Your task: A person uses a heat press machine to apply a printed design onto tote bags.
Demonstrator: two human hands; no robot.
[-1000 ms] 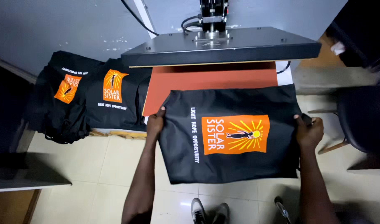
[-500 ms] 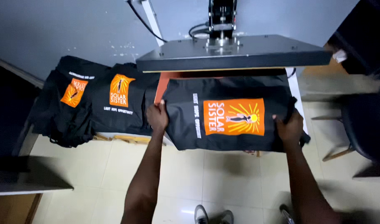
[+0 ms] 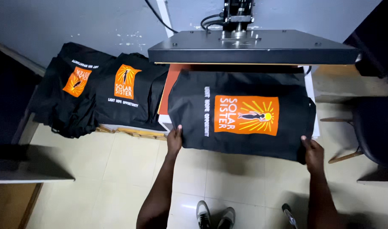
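Dark shelf (image 3: 28,163): sitting at the far left edge, low in the view, above a strip of wooden floor.
Pile of bags (image 3: 96,95): lying left of the press on a low wooden stand, two black bags overlapping, each showing an orange printed patch and pale lettering.
Left hand (image 3: 174,140): gripping the near left corner of the black bag, fingers curled under the edge and thumb lying on top, pinching the cloth.
Black bag (image 3: 244,116): lying flat across the lower plate of the press, under the raised top plate, its near edge hanging past the plate toward the person; orange patch with a sun design facing up at the middle, a line of pale lettering running beside the patch.
Orange pad (image 3: 168,87): peeking out at the left end of the bag, covering the lower plate.
Heat press (image 3: 253,46): standing against the grey wall, flat dark top plate lifted clear above the bag, black cables running up behind.
Shoes (image 3: 213,214): showing on the pale tiled floor between the two forearms.
Right hand (image 3: 314,153): closing on the near right corner of the bag, fingers wrapped around the hem, pinching the cloth.
Dark chair (image 3: 372,127): standing at the far right, just beside the press table, wooden legs showing.
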